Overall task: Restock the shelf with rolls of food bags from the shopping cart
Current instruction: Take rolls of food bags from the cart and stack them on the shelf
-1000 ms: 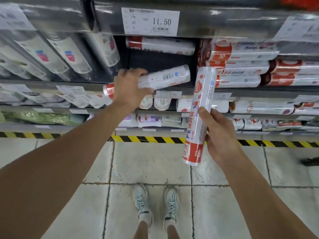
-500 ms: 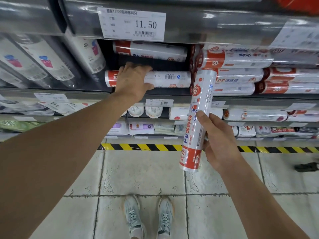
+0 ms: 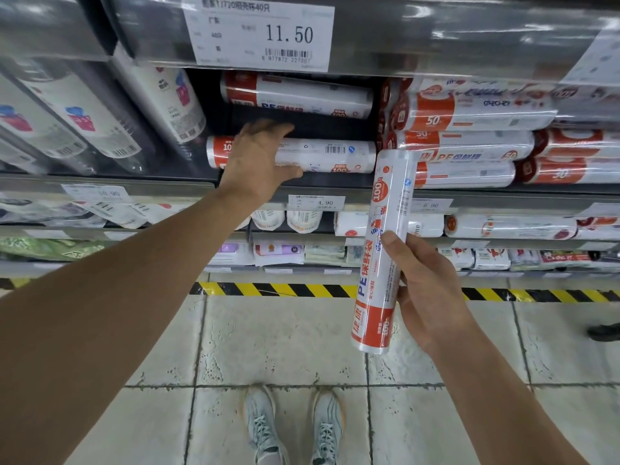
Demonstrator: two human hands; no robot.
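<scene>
Head view: 1st roll (image 3: 335, 156) now lies flat on shelf (image 3: 151, 184), was mid-air a sec ago; left hand (image 3: 258, 159) letting go, fingers spread over it. Next up, prob.: 2nd roll (image 3: 382, 250), gripped upright by right hand (image 3: 432, 297) in front of shelf.

One white roll (image 3: 332, 156) with orange-red end bands lies on its side on the shelf (image 3: 503, 196) at my 12 o'clock, running 9 to 3 under my left hand (image 3: 258, 162). A matching roll (image 3: 382, 250) stands nearly upright at 1 o'clock, gripped low by my right hand (image 3: 432, 297).
</scene>
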